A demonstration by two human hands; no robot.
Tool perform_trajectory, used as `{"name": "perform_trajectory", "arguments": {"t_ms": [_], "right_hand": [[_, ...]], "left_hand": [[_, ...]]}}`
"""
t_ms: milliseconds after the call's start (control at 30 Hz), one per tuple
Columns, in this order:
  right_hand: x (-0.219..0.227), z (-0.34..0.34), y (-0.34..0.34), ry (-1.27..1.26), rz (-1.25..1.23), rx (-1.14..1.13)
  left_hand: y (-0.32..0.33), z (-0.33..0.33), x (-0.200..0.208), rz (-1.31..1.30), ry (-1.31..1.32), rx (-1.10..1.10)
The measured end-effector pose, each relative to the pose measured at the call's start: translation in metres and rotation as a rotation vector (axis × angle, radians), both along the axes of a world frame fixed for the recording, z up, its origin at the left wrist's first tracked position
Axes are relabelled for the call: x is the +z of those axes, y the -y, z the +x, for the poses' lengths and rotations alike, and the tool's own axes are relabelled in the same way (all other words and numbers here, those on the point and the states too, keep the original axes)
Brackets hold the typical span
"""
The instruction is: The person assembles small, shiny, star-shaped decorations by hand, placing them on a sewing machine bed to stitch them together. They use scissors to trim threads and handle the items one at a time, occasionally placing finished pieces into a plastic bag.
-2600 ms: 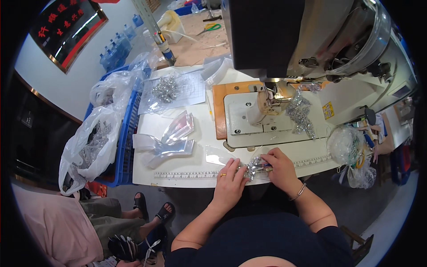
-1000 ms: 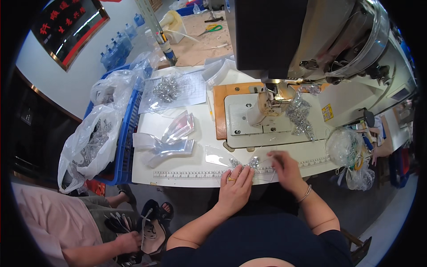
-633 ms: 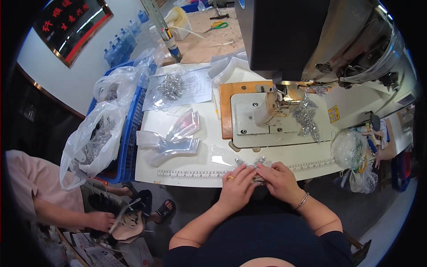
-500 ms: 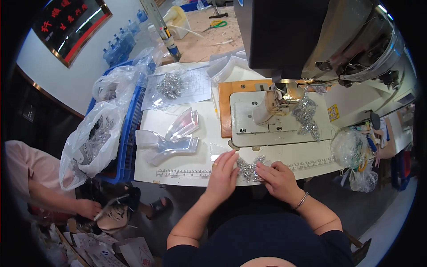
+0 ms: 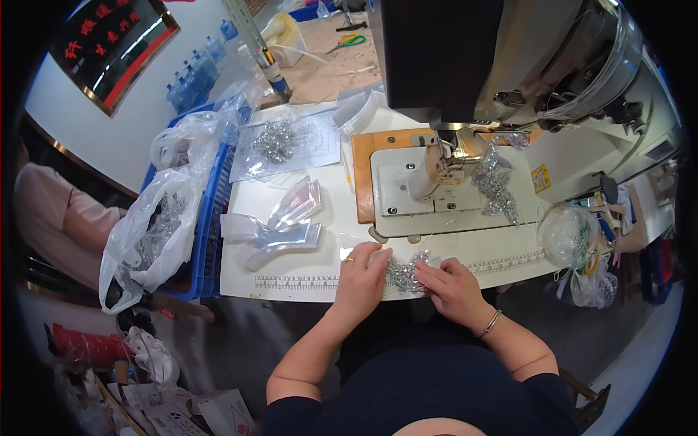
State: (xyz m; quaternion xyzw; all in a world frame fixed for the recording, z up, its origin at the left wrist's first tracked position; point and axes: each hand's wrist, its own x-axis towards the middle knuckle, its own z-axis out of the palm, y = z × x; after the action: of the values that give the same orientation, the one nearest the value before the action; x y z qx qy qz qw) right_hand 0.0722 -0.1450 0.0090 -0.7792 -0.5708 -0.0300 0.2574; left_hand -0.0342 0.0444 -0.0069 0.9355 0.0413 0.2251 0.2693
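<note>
Silver beads cluster in a small glittering piece (image 5: 405, 273) at the near edge of the white table (image 5: 331, 207), lying between the person's two hands and over the printed ruler strip (image 5: 298, 282). At its left side is the left hand (image 5: 361, 280), fingers close together and slightly bent, a ring on one of them; whether they pinch anything is hidden from this angle. The right hand (image 5: 452, 291) has its fingertips on the right end of the beaded piece, the fingers half curled and a little apart; I cannot tell if the thumb grips it from below. Just beyond the left hand, a corner of clear plastic sheet (image 5: 349, 243) shows. Past the hands stands a sewing machine (image 5: 443, 65), and on its metal bed plate (image 5: 396, 185) lies a second, larger beaded piece (image 5: 496, 190). To the left rest bent clear plastic strips (image 5: 283, 238) and, farther back, a heap of silver trimmings (image 5: 274, 142) over a gridded paper (image 5: 323, 149). Beside the table, a blue crate (image 5: 211, 243) bears white plastic bags (image 5: 120, 265), with a co-worker's pink sleeve (image 5: 45, 207) beyond.
</note>
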Motion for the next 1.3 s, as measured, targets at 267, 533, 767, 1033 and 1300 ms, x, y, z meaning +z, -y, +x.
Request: {"name": "perform_trajectory", "arguments": {"t_ms": [267,533,767,1033,1300], "right_hand": [[-0.002,0.008,0.006,-0.192,0.036,0.02],[0.01,0.053,-0.014,-0.441,-0.102,-0.197],[0.015,0.079,-0.039,-0.311,-0.474,-0.027],[0.016,0.077,-0.037,-0.326,-0.46,-0.013],[0.022,0.075,-0.034,-0.618,-0.352,-0.016]], "left_hand": [[0.036,-0.011,-0.001,0.159,-0.002,-0.07],[0.043,-0.011,-0.01,0.212,0.032,0.004],[0.051,-0.012,-0.015,0.178,0.061,0.063],[0.049,-0.012,-0.014,0.185,0.072,0.068],[0.048,-0.012,-0.013,0.217,0.068,0.064]]}}
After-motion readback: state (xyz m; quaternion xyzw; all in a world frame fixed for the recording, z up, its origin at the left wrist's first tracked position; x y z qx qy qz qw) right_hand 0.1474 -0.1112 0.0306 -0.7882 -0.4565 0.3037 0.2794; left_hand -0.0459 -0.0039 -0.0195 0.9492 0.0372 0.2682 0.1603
